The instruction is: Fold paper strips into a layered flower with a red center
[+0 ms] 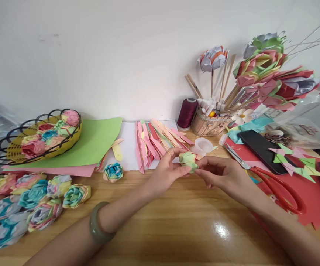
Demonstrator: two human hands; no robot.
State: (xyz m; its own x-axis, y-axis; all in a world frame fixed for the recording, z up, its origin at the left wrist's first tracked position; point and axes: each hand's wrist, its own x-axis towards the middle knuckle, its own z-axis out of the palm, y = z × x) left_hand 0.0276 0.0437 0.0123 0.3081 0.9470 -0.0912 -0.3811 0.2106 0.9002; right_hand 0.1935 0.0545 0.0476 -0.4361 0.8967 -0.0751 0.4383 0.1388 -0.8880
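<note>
Between both hands, above the table's middle, is a small folded paper flower (188, 159) in pale green and yellow with a bit of red. My left hand (173, 165) grips it from the left, thumb in front and fingers behind. From the right, my right hand (213, 170) pinches its lower edge with thumb and fingertips. Just behind the hands lie folded paper strips (148, 142) in pink, yellow and red, and a small translucent plastic cup (203, 146). A blue and cream paper flower (113, 172) sits on the table left of my left hand.
At left, a yellow basket (74, 135) of paper flowers rests on green paper (104, 138), with several more paper flowers (32, 194) in front. Red-handled scissors (278, 188), a black phone (262, 151) and red paper (312, 199) lie right. Behind stand a thread spool (187, 113) and a pen holder (208, 123).
</note>
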